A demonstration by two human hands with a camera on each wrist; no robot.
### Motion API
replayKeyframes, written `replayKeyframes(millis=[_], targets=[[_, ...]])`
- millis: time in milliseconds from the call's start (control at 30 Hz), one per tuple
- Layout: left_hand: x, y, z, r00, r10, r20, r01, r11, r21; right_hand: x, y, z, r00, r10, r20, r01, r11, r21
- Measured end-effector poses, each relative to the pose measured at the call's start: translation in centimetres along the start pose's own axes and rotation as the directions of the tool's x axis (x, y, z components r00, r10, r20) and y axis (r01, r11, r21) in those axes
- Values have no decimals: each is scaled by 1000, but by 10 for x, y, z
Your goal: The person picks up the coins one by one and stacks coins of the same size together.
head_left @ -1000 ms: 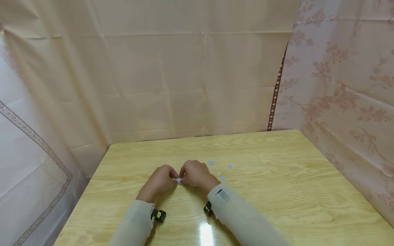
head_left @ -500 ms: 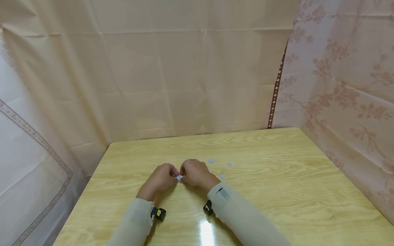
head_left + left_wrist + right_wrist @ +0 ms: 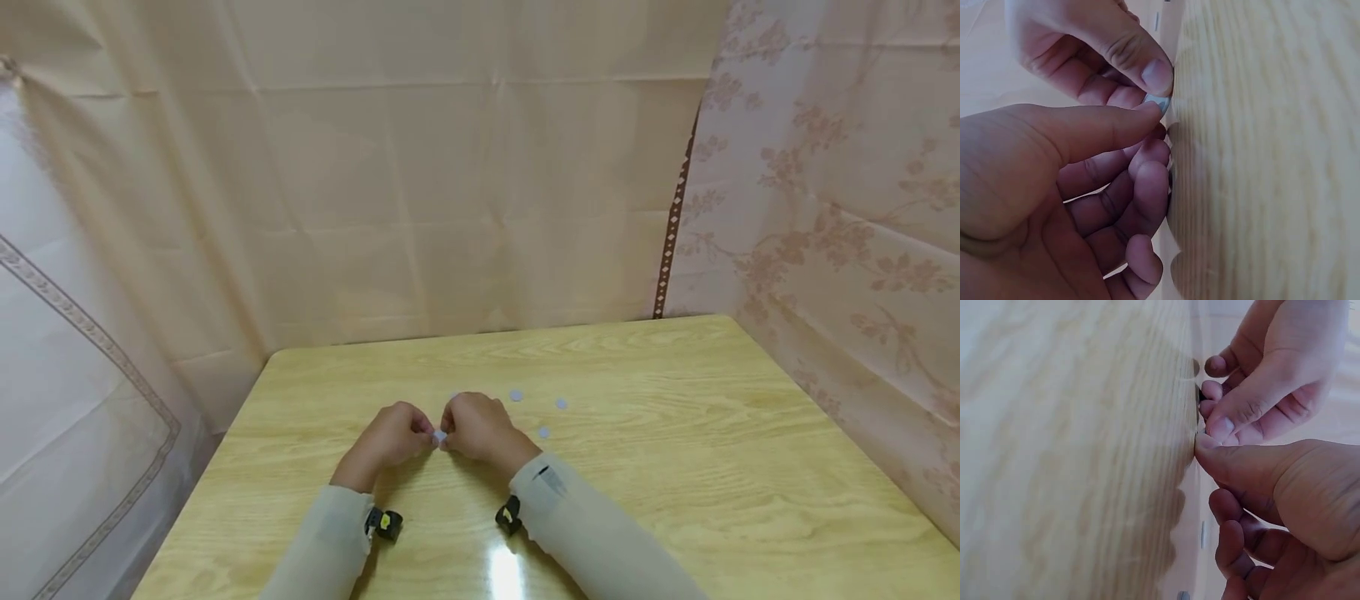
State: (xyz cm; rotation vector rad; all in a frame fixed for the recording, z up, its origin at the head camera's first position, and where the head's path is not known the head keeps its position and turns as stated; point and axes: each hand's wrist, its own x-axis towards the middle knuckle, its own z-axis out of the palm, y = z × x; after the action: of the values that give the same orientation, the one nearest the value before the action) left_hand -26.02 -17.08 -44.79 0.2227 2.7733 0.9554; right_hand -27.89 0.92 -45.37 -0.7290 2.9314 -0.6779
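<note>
A small silvery coin (image 3: pixel 440 436) is pinched at the table surface between both hands, which meet near the middle of the table. My left hand (image 3: pixel 396 433) holds its left side with thumb and fingertips, and my right hand (image 3: pixel 480 425) grips the right side. In the left wrist view, part of the coin (image 3: pixel 1159 102) shows between the two thumbs; its face is too blurred to read. The remaining fingers of my left hand (image 3: pixel 1079 181) curl loosely near the wood. Fingertips hide most of the coin in the right wrist view, where my right hand (image 3: pixel 1285 487) is closest.
Beyond and right of my right hand lie more flat silvery coins: one farther back (image 3: pixel 516 396), another to the right (image 3: pixel 562 403), and a nearer coin (image 3: pixel 543 432). The wooden table (image 3: pixel 675 467) ends at a beige curtain (image 3: pixel 450 208) behind and a flowered curtain (image 3: pixel 847 250) on the right.
Both hands stay almost in place, with fingertips shifting slightly around the coin and a very small drift to the right. The other coins have not moved on the table.
</note>
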Motion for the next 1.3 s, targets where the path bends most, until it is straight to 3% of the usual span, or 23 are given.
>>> replayKeyframes(millis=[233, 633, 867, 1000, 1300], targets=[[1, -3, 2, 999, 13, 37, -11, 999, -46, -11, 15, 3, 999, -36, 14, 33, 984, 173], [2, 1, -1, 990, 68, 120, -48, 985, -164, -29, 32, -11, 997, -43, 63, 7, 878, 478], [0, 9, 1, 978, 156, 135, -126, 970, -209, -40, 43, -17, 994, -5, 105, -52, 846, 531], [-2, 16, 4, 968, 199, 153, -160, 959, -232, -47, 48, -19, 992, -4, 126, -64, 843, 535], [-5, 23, 10, 956, 229, 186, -180, 952, -249, -58, 57, -25, 992, -14, 129, -60, 834, 549]])
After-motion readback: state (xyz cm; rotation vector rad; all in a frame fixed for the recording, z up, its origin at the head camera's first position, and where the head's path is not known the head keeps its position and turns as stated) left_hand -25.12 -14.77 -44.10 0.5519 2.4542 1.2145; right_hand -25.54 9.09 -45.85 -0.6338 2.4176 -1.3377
